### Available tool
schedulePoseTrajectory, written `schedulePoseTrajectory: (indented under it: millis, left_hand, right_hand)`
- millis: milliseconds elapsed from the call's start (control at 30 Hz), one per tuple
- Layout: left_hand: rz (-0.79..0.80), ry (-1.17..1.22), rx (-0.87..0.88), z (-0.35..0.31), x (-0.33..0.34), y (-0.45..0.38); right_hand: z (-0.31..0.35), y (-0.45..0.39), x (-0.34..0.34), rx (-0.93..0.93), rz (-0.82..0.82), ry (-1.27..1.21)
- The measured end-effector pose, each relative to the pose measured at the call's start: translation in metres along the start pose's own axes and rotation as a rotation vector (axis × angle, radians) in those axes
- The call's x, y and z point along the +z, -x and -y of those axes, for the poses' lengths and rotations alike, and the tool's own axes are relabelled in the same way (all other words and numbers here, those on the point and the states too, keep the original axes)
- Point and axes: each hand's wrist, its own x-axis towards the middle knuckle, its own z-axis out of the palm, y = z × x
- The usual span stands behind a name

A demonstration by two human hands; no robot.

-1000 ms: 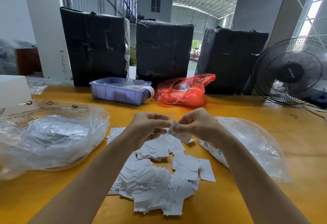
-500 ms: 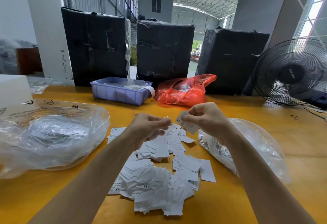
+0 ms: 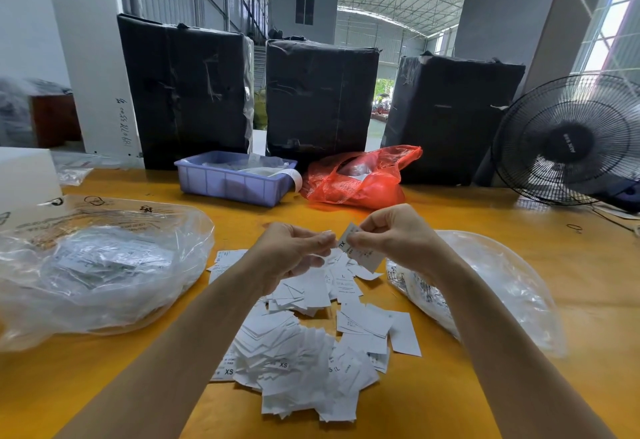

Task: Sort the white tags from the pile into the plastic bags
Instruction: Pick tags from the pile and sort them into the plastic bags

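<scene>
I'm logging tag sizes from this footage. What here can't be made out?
Head view only:
- Left hand: what its curled fingers pinch, too small.
- Held tag: small print, blurred and partly behind the right hand.
- Clear bags: tags inside, blurred by crinkled plastic.

The person's left hand point(image 3: 294, 251) and right hand point(image 3: 398, 234) are bare, both forearms uncovered, with no sleeves, gloves or jewellery visible.

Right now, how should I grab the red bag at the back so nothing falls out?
Probably by the loose, crumpled plastic at its top, coming from above. The red bag lies slumped on the table with its bulging body low, so pinching that gathered upper part should close the opening.
</scene>
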Motion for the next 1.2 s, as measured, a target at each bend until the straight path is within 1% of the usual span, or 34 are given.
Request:
schedulePoseTrajectory:
  millis: [167,267,633,1000,1200]
  left_hand:
    - [0.067,0.007,-0.026,-0.0016,0.0008,0.0026]
    - [0.093,-0.009,-0.026,-0.0016,0.0004,0.0035]
    - [0.088,-0.006,-0.033,-0.0002,-0.0012,0.0012]
    - [0.084,-0.009,-0.032,-0.0007,-0.0006,0.0013]
    - [0.107,-0.031,-0.034,-0.0005,0.0008,0.0027]
  right_hand:
    - [-0.0005,-0.0011,0.0024,0.006,0.012,0.012]
    - [-0.0005,-0.0006,0.0014,-0.005,-0.009,0.018]
    - [0.0009,-0.0001,-0.0039,-0.034,-0.052,-0.002]
    - [0.0004,-0.0001,-0.0002,-0.009,0.03,0.081]
    - [0.0004,0.0007,0.0024,0.025,0.107,0.048]
